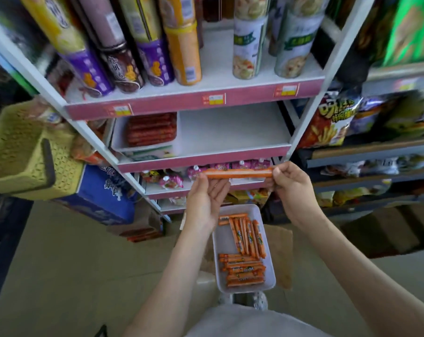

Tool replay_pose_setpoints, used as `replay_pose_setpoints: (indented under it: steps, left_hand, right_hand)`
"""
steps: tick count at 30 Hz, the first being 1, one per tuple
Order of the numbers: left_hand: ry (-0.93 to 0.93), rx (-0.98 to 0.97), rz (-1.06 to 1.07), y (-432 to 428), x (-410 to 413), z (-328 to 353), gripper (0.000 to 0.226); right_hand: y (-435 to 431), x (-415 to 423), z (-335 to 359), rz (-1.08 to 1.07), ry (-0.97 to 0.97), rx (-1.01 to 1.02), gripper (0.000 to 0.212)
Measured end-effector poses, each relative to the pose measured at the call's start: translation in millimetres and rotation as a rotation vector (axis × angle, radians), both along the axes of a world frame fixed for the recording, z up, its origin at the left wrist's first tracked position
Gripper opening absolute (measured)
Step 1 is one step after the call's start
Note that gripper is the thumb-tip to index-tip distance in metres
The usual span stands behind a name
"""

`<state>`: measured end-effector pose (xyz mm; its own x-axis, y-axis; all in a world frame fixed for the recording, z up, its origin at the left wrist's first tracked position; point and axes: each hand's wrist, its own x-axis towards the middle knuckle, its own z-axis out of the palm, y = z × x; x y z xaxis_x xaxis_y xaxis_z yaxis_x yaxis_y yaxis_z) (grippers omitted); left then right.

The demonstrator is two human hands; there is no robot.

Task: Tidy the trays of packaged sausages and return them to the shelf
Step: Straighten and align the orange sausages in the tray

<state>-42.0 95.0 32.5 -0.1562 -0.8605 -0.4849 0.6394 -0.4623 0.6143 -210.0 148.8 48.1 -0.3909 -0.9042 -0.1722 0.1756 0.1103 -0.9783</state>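
- In front of the white store shelf (230,135), at the height of its lower tiers, a single orange sausage stick (237,173) is held level between both hands.
- The left hand (206,203) is turned palm up; its thumb and fingertips pinch the stick's left end, while the other fingers lie fairly straight beneath it.
- The right hand (291,188) has its fingers (282,170) curled together, clamped on the stick's right end.
- Below the hands sits a white tray (220,263). What carries it I cannot tell.
- That tray holds more orange sausage sticks in two groups: one bunch (248,237) lies lengthwise at the far end, and a stack (243,271) lies crosswise at the near end.
- On the middle shelf, a second white tray (119,138) stands at the left, filled with red packaged sausages (151,129).
- Tall snack canisters (247,45) stand on the shelf above.
- A yellow-green basket (16,152) sits to the left, above a blue carton (104,190).
- Bagged chips (332,120) fill the neighbouring rack on the right.
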Motion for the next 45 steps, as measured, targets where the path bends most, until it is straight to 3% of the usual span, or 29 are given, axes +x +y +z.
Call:
replay_pose_setpoints:
  steps: [7,11,14,18,25,29,33,36,39,42,45]
  left_hand:
    - [-0.287,-0.457,-0.130,20,-15,34,0.011]
    - [-0.969,-0.806,-0.287,15,1,40,0.008]
    - [-1.194,-0.975,-0.322,14,4,40,0.008]
    - [-1.195,-0.994,-0.308,15,3,37,0.021]
    - [-1.333,-1.077,-0.331,18,1,29,0.021]
    - [-1.284,-1.014,-0.318,19,2,35,0.028]
    - [-1.010,-0.847,-0.353,12,10,46,0.018]
    - [-0.681,-0.700,-0.276,13,10,54,0.018]
    - [-0.587,-0.736,-0.258,18,2,62,0.022]
    - [-0.648,-0.853,-0.288,20,-8,64,0.018]
    - [-0.757,-0.893,-0.254,16,-12,63,0.016]
  right_hand:
    - [-2,25,10,0.102,0.024,0.115,0.019]
    - [-4,22,31,0.245,0.376,0.044,0.011]
    - [-5,29,62,0.307,0.508,-0.176,0.024]
    - [-4,37,72,0.344,0.747,-0.306,0.030]
    - [8,30,62,0.226,0.663,-0.343,0.026]
    - [7,15,55,0.039,0.283,-0.236,0.016]
    - [1,0,45,-0.136,-0.256,-0.137,0.019]
    - [-6,-5,32,-0.193,-0.405,-0.011,0.019]
    - [-13,-3,22,-0.187,-0.522,0.008,0.017]
    - [-16,-2,20,-0.110,-0.512,0.037,0.016]
    - [-14,-3,23,0.039,-0.133,0.153,0.017]
